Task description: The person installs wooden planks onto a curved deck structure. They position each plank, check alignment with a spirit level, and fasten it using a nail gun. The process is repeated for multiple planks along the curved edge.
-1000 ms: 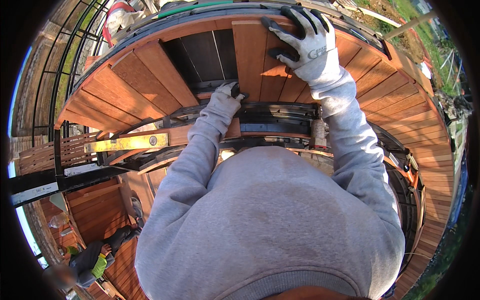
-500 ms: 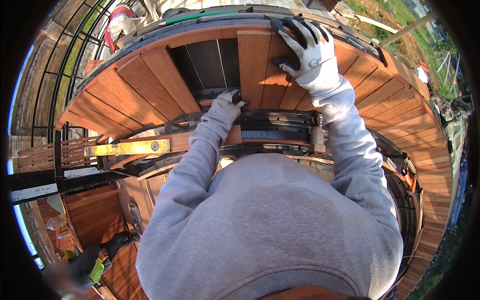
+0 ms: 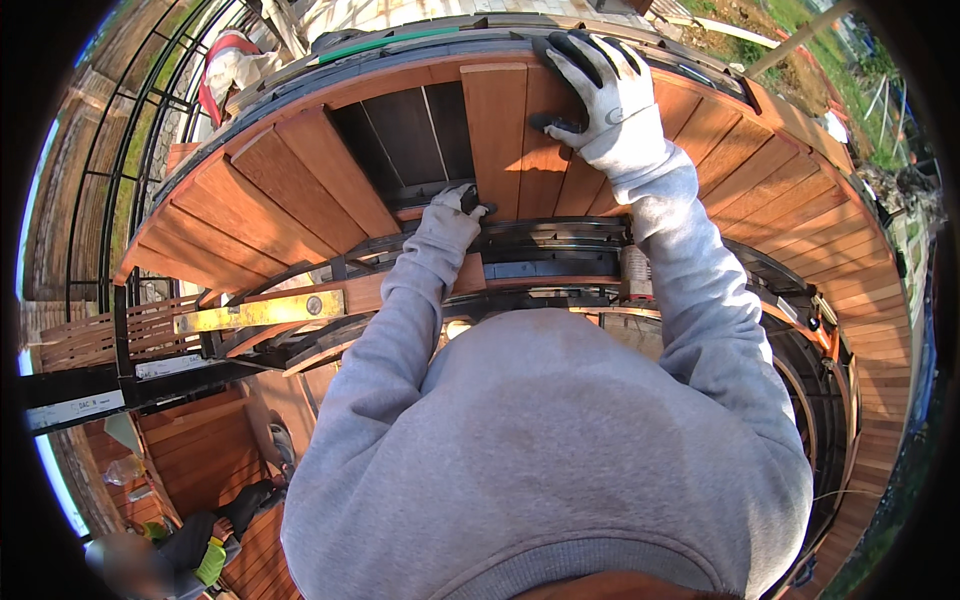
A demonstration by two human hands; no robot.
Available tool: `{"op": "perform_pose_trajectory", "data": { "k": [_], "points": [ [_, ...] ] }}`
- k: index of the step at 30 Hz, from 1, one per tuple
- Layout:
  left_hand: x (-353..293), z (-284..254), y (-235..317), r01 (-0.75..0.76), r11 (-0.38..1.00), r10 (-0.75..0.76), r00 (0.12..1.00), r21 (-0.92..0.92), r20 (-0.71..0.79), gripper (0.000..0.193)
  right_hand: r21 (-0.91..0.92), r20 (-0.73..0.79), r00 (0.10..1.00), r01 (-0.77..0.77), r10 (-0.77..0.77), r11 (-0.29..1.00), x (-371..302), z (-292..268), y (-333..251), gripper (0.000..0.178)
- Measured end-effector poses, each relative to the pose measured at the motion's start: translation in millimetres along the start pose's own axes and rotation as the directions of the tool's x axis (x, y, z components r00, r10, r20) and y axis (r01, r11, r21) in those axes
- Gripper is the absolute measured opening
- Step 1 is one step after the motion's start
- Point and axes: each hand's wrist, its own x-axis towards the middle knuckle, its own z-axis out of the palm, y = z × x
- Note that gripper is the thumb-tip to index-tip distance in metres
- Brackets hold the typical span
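Reddish-brown wooden planks lie side by side along a curved dark metal frame. One wider plank [image 3: 495, 140] borders a gap where dark panels [image 3: 405, 135] show. My left hand [image 3: 455, 213], in a white and black glove, is at the near left corner of that plank, its fingers bent against the plank's end; the fingertips are partly hidden. Gloved likewise, my right hand [image 3: 605, 105] lies over the neighbouring planks with its fingers spread, its fingertips reaching the far edge.
A yellow spirit level [image 3: 260, 311] rests on a board left of my left arm. Beneath my right forearm stands a cylindrical can [image 3: 636, 272]. More planks [image 3: 790, 200] curve away to the right. Low on the left, another person [image 3: 185, 545] sits on wooden decking.
The whole view has shifted slightly. Both hands keep nearly the same places against the planks.
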Motion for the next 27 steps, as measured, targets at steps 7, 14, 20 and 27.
{"op": "perform_pose_trajectory", "data": {
  "k": [7,14,20,27],
  "points": [
    [2,1,-5,-0.024,1.0,0.024,1.0,-0.002,0.005,0.044,-0.056,-0.009,1.0,0.022,-0.022,0.998,1,-4,-5,0.092],
    [-8,-27,7,0.135,0.965,-0.124,0.99,-0.225,0.062,0.033,0.071,0.03,1.0,-0.008,0.006,0.997,8,-23,-15,0.084],
    [-27,-51,13,0.254,0.902,-0.254,0.966,-0.348,0.049,0.031,0.053,0.05,0.999,0.009,-0.012,0.999,12,-21,-17,0.087],
    [-26,-51,18,0.125,0.958,-0.149,0.986,-0.259,-0.075,0.032,-0.017,-0.086,0.993,0.078,-0.08,0.997,2,1,-2,0.088]
  ]
}}
